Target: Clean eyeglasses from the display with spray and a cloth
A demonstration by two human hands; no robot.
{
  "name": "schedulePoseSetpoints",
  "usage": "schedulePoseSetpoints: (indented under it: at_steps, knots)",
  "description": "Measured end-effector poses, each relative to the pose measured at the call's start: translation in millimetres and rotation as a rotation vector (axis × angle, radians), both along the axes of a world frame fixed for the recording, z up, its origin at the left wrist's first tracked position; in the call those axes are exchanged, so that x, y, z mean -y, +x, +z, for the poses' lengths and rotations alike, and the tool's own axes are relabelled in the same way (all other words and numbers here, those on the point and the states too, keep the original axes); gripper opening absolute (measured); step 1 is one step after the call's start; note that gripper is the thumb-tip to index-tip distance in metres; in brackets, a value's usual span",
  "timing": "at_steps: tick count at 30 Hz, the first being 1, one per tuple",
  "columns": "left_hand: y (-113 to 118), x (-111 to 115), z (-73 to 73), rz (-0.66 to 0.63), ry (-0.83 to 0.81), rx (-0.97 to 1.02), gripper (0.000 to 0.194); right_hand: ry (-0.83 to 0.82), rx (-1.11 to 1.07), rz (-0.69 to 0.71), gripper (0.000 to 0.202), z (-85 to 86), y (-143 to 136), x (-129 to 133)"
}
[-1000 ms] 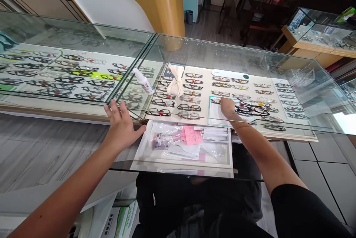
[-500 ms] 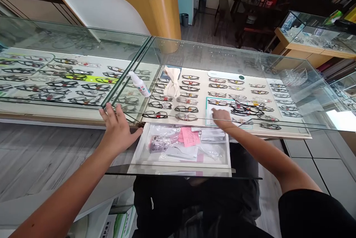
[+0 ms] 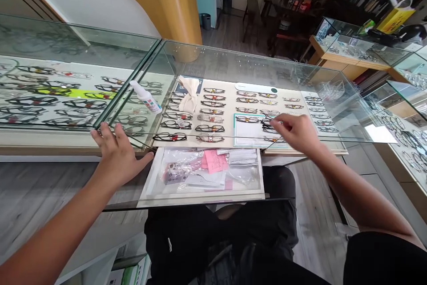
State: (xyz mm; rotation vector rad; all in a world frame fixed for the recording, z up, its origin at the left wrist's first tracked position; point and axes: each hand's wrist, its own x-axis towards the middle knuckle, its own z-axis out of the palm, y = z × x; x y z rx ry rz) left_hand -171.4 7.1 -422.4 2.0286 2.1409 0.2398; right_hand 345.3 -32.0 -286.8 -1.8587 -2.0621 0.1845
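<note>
Two hands seen. Left hand, left of centre, is rested against the glass case, fingers spread apart. Right hand, right of centre, is held with fingers curled beside dark eyeglasses; any grip can't be told. Eyeglasses probably light, stiffish, temples fragile; best taken by the bridge.

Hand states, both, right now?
Left hand: open, fingers spread at the glass edge.
Right hand: closed, fingers curled by dark eyeglasses; whether it grips anything can't be told.
</note>
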Motion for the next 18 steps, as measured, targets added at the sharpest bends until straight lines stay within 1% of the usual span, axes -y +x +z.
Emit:
schedulePoseSetpoints:
  at_steps: [2,3,5,7,10,14,16,18]
  knots:
    - [-2,-1,-3.7,-0.015,0.033,-0.013,0.130,0.014,0.108,-0.108,0.052,6.5,24,-22]
    - [-4,-2,-5.9,-0.021,0.052,-0.019,0.129,-0.009,0.156,-0.128,0.048,7.6,34,-31]
    - [-6,-3,-9.9,-0.033,0.080,-0.030,0.128,-0.080,0.239,-0.130,0.040,6.8,50,-48]
    - [-8,-5,-12.4,-0.040,0.089,-0.038,0.129,-0.154,0.311,-0.119,0.038,3.8,58,-59]
    - [-8,-5,-11.8,-0.039,0.091,-0.054,0.128,-0.228,0.389,-0.096,0.035,-2.5,59,-67]
    - [-4,-4,-5.9,-0.018,0.062,-0.048,0.125,-0.272,0.439,-0.095,0.031,-9.9,53,-73]
    - [-3,-3,-3.5,-0.016,0.058,-0.042,0.124,-0.275,0.448,-0.102,0.030,-9.3,53,-74]
    - [-1,-2,-2.3,-0.017,0.065,-0.040,0.123,-0.238,0.446,-0.110,0.030,-3.1,51,-71]
